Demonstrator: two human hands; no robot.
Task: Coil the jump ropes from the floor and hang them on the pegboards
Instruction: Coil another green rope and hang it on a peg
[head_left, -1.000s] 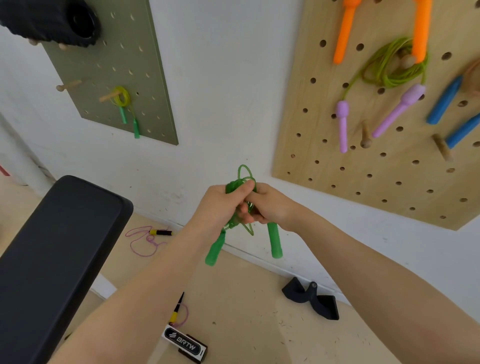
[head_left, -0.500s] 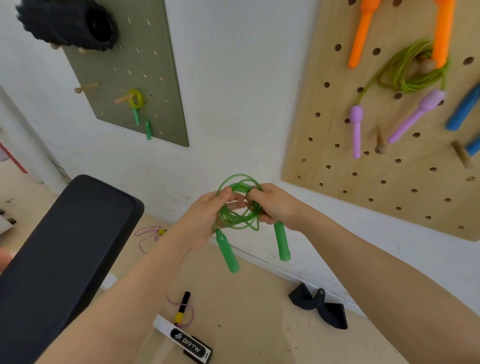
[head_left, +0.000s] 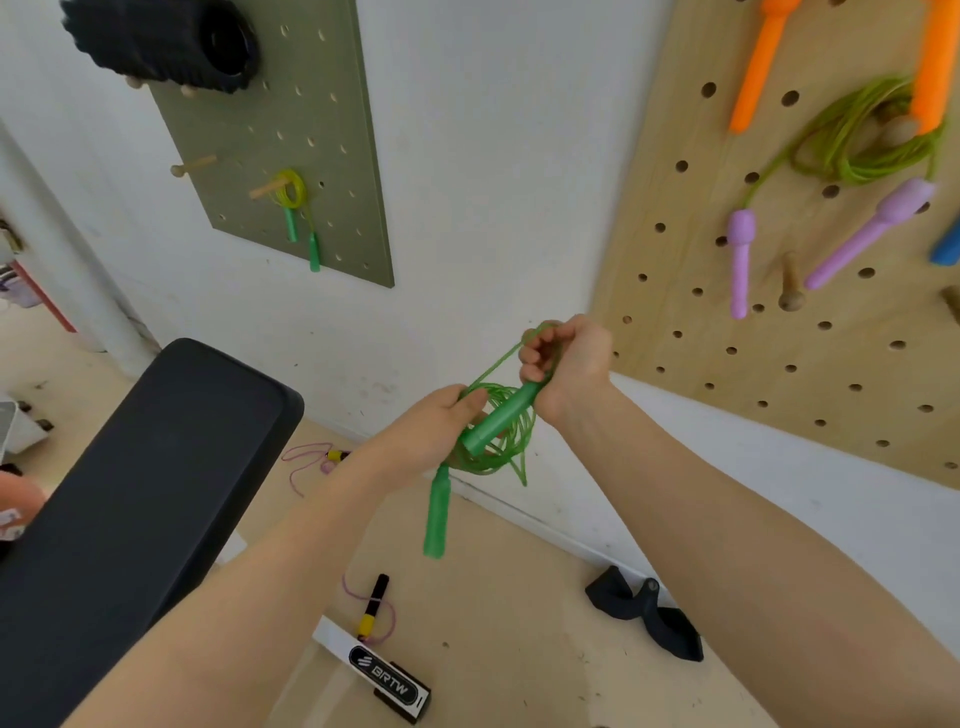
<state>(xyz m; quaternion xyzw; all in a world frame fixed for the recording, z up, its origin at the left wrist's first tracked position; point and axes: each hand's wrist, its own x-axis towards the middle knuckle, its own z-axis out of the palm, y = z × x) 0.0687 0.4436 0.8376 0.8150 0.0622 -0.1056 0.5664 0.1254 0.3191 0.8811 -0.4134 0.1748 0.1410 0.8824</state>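
While my left hand (head_left: 431, 431) pinches the green jump rope (head_left: 498, 441) coil, its fingers curl. My right hand (head_left: 569, 364) grips one handle (head_left: 498, 418), fingers wrapped round.

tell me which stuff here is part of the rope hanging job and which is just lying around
Job:
green jump rope, gripped by left hand and right hand
pink rope on the floor
wooden pegboard
green pegboard

Lying about:
black bench pad
black strap handle
foam roller

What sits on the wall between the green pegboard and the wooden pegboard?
Nothing: in the head view, only bare white wall separates the green pegboard from the wooden pegboard.
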